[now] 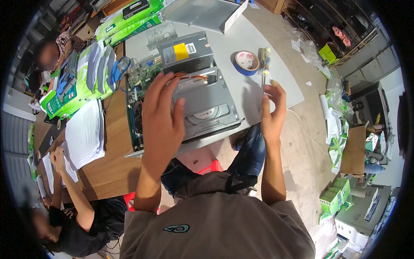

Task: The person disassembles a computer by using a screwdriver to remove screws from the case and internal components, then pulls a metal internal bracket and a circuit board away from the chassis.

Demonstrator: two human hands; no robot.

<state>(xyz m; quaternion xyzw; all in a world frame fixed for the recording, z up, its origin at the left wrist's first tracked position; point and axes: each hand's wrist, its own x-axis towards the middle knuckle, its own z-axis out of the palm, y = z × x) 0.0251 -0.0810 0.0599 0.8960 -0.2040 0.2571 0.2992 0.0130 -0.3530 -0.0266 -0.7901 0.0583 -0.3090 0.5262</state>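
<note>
An open desktop computer case (233, 127) lies in front of me on the pale table. My left hand (161, 114) is over its left part, fingers spread, with nothing visible in it. Beside those fingers, orange and dark wires with a black connector (211, 79) lie across a metal drive (207, 97). Behind the drive sits the silver power supply (196, 58) with a yellow label; a green circuit board (140, 80) shows to the left. My right hand (274, 108) pinches the thin shaft of a screwdriver (265, 64), whose translucent handle points away from me.
A roll of tape (246, 61) lies between the case and the screwdriver. A metal panel (202, 13) rests at the far end. Paper stacks (86, 134) and green packages (64, 101) cover the wooden table at left, where two other people sit. Shelves and boxes stand at right.
</note>
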